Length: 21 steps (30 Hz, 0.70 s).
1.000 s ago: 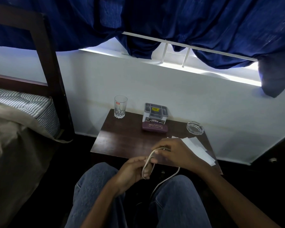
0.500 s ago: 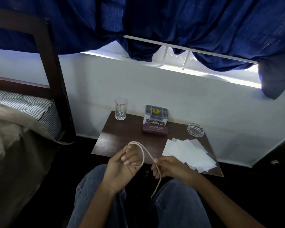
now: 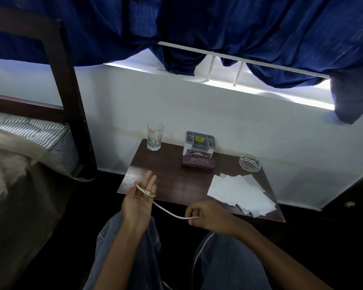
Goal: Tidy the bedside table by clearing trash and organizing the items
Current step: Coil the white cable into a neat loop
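White cord (image 3: 168,211) runs between our hands at the near edge of the table (image 3: 166,170). Our left hand (image 3: 140,197) is flat, fingers straight, with the cord looped round them. Our right hand (image 3: 205,216) pinches it. The dark wood carries a cut-base glass (image 3: 154,136), grey box (image 3: 199,143), purple case (image 3: 198,162), clear ashtray (image 3: 249,162) and flat white papers (image 3: 239,191) at right.

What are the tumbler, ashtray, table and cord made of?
Tumbler: clear glass, with a cut pattern at the base and a red sticker.
Ashtray: also clear glass, with a thick see-through rim.
Table: dark brown, semi-gloss, reflects window light. Wood or wood-look laminate; can't tell which.
Cord: off-white, matte, bends in a loose curve. Probably a plastic sheath, possibly woven.
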### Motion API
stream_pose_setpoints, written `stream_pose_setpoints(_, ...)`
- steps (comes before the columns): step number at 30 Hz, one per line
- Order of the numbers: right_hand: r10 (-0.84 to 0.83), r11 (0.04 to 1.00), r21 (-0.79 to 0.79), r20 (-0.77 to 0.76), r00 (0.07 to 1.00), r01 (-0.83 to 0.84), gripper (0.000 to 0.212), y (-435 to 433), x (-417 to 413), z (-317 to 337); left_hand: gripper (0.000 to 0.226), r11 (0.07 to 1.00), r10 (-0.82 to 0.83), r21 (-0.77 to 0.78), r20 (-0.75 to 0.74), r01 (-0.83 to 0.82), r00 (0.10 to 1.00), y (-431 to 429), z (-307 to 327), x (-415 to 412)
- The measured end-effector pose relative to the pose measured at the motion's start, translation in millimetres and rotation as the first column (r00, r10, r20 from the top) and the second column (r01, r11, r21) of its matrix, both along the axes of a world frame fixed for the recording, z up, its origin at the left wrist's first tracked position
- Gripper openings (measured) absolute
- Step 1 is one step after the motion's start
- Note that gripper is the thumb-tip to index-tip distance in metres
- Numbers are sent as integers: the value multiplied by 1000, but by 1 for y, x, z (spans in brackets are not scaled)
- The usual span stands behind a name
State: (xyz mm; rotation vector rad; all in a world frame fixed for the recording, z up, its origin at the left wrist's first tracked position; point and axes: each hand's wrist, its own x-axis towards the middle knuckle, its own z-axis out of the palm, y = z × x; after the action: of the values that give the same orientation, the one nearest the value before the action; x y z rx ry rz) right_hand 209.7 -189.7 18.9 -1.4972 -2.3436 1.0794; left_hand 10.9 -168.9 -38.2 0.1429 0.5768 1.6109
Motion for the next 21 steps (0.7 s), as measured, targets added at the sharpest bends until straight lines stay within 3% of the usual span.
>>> stream_pose_setpoints(4,123,962,239,58,991,-133,13,5,-3,37,32,998,-68,-25,-213,64,975,-4,12,17)
stream_pose_setpoints(7,161,915,366,52,986,-168,10,5,-3,54,32,975,-222,-91,-350,203,910,0,9,36)
stream_pose_setpoints(10,144,885,442,38,989,-146,10,5,-2,59,29,916,-394,-149,-502,372,770,-11,9,47)
stream_pose_setpoints(13,86,874,479,15,996,-83,14,8,1,53,34,801,-541,-142,-587,581,603,-27,15,52)
stream_pose_setpoints(15,37,881,472,-20,999,-23,19,13,5,46,31,743,-591,-134,-593,656,547,-33,20,52)
stream_pose_setpoints(21,-58,912,388,-193,980,130,11,17,13,31,22,642,-709,13,-369,766,601,-31,23,44)
